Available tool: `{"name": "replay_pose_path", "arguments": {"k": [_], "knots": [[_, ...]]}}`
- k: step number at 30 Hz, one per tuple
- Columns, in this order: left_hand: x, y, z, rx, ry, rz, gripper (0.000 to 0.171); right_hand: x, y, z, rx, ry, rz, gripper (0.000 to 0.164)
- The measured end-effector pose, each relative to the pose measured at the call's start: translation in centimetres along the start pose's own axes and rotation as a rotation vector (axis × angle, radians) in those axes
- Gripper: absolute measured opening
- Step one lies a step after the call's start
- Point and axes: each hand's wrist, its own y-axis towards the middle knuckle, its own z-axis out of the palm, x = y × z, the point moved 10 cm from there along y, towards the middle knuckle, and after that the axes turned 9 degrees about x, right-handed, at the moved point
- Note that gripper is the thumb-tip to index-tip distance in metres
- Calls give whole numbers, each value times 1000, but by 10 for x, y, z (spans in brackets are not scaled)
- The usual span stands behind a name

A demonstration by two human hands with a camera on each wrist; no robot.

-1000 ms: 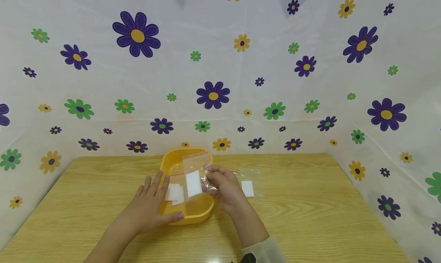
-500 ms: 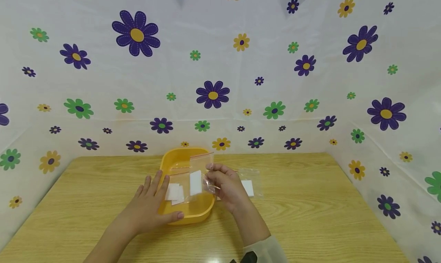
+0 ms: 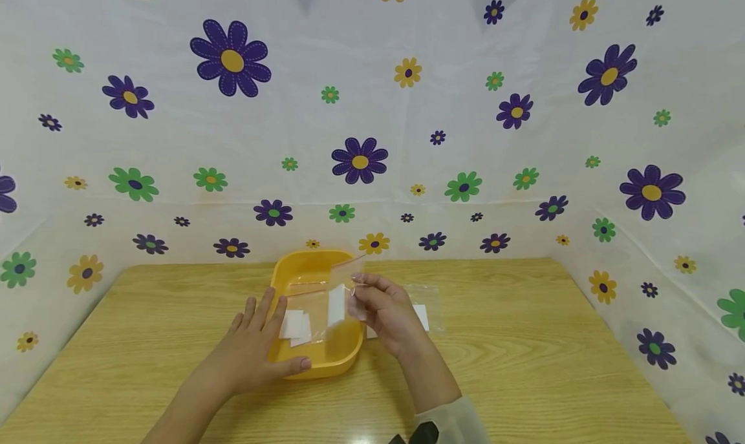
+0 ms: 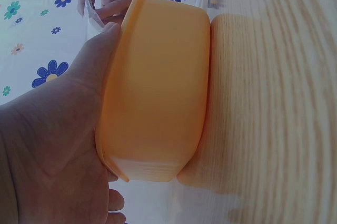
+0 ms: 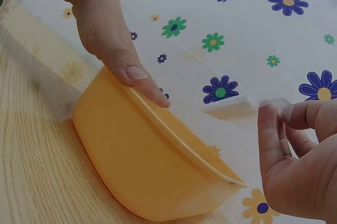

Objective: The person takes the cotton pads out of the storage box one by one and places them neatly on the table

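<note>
My right hand (image 3: 388,309) pinches a clear zip bag (image 3: 347,273) by its right side, above the yellow tub (image 3: 332,370). A white rectangular piece (image 3: 335,306) shows inside that bag, which hangs upright with its reddish seal at the top. My left hand (image 3: 247,353) rests on the tub's near left rim, its fingers straight and spread. In the left wrist view the thumb lies along the rim of the tub (image 4: 163,87). More bagged white pieces (image 3: 295,327) lie in the tub, partly overlapping.
On the wooden table (image 3: 524,347), right of the tub, lies another clear bag (image 3: 432,298) with a white piece, partly hidden by my right hand. A flower-printed white cloth (image 3: 465,140) stands behind the table and along its sides.
The held bag has shifted slightly right and turned, so its white piece looks narrower. My right hand stays about where it was; the left hand and tub have not moved.
</note>
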Motion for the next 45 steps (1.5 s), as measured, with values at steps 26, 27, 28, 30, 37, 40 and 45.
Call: {"name": "replay_pose_path", "arguments": {"k": [26,27,28,30,37,40,45], "knots": [[2,2,3,12,-10,-12,118,20,-5,-31,-109,9,-30,29],[2,3,3,10,-8,-9,118,21,-5,-32,-112,10,-32,30],[2,3,3,12,-9,-10,118,22,-6,-33,-114,9,-34,31],[3,3,4,15,-9,-12,118,24,-7,-35,-121,11,-39,32],[2,1,2,3,7,-8,118,29,-8,-45,-133,31,-53,26],[2,1,3,-1,13,-6,117,32,-8,-49,-139,47,-66,22],[3,2,4,1,15,-8,117,36,-10,-53,-129,58,-69,20]]}}
